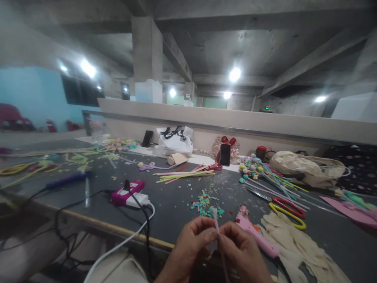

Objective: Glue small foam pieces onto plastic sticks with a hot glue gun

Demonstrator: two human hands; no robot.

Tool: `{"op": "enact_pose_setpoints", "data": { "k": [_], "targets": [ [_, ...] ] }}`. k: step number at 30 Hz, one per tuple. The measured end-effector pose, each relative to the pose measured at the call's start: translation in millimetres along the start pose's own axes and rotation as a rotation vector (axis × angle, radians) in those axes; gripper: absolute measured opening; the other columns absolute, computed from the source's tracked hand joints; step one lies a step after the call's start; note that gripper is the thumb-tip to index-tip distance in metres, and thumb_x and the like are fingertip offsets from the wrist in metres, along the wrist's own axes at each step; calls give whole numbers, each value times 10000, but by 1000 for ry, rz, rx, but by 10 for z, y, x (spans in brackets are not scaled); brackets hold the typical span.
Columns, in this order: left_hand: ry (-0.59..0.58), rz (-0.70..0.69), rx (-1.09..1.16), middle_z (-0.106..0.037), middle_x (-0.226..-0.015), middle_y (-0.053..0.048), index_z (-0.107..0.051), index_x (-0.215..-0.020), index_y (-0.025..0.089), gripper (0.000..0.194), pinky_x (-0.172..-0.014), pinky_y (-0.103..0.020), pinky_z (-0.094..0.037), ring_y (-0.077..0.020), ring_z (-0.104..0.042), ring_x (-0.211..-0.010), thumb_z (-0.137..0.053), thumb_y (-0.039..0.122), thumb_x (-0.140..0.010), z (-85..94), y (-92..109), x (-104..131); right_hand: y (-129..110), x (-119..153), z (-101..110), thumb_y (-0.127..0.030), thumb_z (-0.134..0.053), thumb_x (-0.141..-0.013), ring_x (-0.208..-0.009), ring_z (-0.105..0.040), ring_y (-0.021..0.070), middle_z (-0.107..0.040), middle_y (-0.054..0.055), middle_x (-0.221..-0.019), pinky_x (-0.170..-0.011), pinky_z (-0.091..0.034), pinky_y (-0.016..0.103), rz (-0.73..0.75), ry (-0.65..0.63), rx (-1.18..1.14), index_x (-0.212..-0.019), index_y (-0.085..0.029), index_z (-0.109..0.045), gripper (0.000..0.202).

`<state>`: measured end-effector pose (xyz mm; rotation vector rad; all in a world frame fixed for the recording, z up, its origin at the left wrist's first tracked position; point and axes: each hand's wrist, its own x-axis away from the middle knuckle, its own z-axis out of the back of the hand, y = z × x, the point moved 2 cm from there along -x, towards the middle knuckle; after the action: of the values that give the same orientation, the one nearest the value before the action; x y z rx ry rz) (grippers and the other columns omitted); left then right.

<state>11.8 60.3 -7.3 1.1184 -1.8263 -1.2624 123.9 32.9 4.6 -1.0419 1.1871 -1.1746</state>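
Both hands meet at the table's front edge, fingertips pinched around a thin, pale pink strip that stands nearly upright between them. My left hand grips it from the left, thumb against the fingers. From the other side my right hand pinches the same strip, whose lower end hangs down below the fingers. Just beyond the fingertips lies a scatter of small teal, yellow and red bits. Close to my right hand is a pink glue gun, its nozzle pointing away from me.
Red-and-yellow-handled scissors and beige gloves lie at the right. Coloured strips lie mid-table. A magenta power strip with trailing cables sits at left. A phone and a white bag stand by the partition.
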Motion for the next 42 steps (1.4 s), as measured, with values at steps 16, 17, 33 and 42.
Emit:
{"op": "enact_pose_setpoints", "data": {
  "k": [16, 17, 33, 42],
  "targets": [
    [145, -13, 80, -447, -456, 62, -536, -651, 138, 163, -337, -126, -230, -30, -365, -379, -605, 284, -628, 32, -40, 10, 120, -84, -93, -403, -633, -588, -459, -488, 89, -558, -16, -524, -436, -354, 180, -34, -104, -275, -598, -146, -517, 282],
    [133, -12, 88, -451, -451, 61, -543, -681, 139, 169, -331, -125, -237, -28, -361, -367, -598, 292, -638, 29, -29, 16, 122, -86, -97, -406, -629, -593, -441, -477, 84, -546, -22, -500, -430, -352, 181, -27, -84, -294, -588, -145, -512, 287],
    [310, -82, 105, -572, -565, -1, -629, -807, 127, 260, -329, -115, -293, -23, -432, -400, -633, 300, -613, 218, 133, 87, 146, -73, -90, -406, -578, -620, -325, -308, 39, -378, -76, -363, -321, -237, 146, 32, 72, -44, -559, -137, -524, 281],
    [267, -88, 54, -555, -558, 8, -642, -788, 129, 238, -313, -120, -290, -24, -415, -387, -625, 298, -621, 189, 138, 82, 146, -61, -106, -390, -564, -629, -334, -317, 42, -383, -71, -378, -333, -234, 148, 35, 51, -16, -555, -135, -518, 269]
  ]
}}
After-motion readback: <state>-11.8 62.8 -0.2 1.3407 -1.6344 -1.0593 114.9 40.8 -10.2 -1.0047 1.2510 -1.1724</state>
